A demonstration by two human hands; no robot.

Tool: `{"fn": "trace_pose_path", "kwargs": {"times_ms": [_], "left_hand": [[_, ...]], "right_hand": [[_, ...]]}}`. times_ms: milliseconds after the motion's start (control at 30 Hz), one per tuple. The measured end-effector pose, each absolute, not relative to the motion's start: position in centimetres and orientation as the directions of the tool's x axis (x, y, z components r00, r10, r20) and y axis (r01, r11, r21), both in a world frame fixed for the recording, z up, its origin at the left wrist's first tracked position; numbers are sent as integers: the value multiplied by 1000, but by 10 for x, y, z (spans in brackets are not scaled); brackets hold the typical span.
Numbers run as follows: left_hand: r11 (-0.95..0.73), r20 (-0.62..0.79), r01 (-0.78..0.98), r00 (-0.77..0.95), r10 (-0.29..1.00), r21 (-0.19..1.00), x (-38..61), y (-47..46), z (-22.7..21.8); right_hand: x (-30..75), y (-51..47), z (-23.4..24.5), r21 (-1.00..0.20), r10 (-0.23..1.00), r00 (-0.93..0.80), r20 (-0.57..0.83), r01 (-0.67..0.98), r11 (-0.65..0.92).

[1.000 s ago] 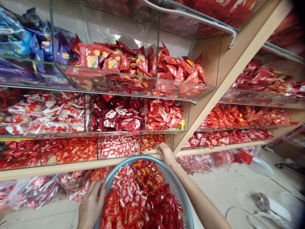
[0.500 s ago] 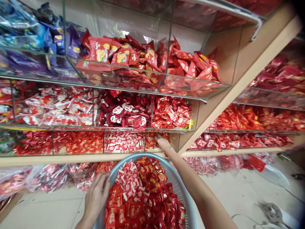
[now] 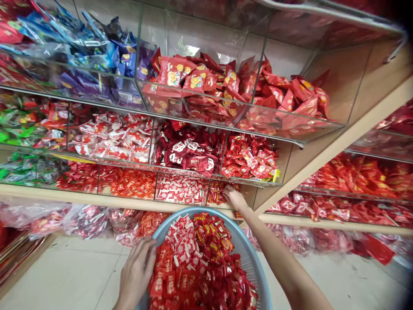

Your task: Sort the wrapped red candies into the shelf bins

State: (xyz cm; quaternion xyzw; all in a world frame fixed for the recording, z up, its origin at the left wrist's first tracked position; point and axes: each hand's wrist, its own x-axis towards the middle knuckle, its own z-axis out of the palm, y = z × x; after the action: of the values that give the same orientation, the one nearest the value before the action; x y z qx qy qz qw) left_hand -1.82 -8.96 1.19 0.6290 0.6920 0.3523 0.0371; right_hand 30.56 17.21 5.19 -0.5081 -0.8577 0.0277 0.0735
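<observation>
A round pale blue basket (image 3: 248,254) heaped with small red and red-and-white wrapped candies (image 3: 196,262) sits low in front of me. My left hand (image 3: 138,272) rests on its left rim, fingers curled over the edge and touching the candies. My right hand (image 3: 235,198) reaches forward into the rightmost bin of the lowest glass-fronted shelf, fingers buried among small red candies (image 3: 217,192); whether they grip any is hidden.
Glass-divided shelves (image 3: 206,125) hold red, white, blue and green sweets. A wooden ledge (image 3: 106,200) runs under the lowest bins. Clear bags of candy (image 3: 87,219) lie beneath it. A slanted wooden upright (image 3: 335,142) separates another shelf section on the right. Tiled floor lies below.
The view has swung left, showing more of the left shelves. My right hand has pushed from the ledge up into the lowest bin's candies. My left hand stays on the basket rim.
</observation>
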Motion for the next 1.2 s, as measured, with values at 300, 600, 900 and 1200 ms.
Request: {"fn": "trace_pose_path", "kwargs": {"times_ms": [300, 600, 900, 1200], "left_hand": [[-50, 383, 856, -178, 906, 515, -22, -85, 10], [-82, 359, 858, -124, 925, 507, -29, -84, 3], [-97, 370, 855, -117, 922, 510, -30, -82, 4], [-118, 394, 819, -139, 908, 561, -31, -84, 12]], "right_hand": [[315, 115, 54, -961, 980, 99, -174, -232, -148], [329, 25, 35, -934, 957, 62, -283, -244, -261], [332, 21, 23, -638, 979, -51, 200, 751, 169], [292, 36, 24, -280, 987, -72, 147, 953, 112]]}}
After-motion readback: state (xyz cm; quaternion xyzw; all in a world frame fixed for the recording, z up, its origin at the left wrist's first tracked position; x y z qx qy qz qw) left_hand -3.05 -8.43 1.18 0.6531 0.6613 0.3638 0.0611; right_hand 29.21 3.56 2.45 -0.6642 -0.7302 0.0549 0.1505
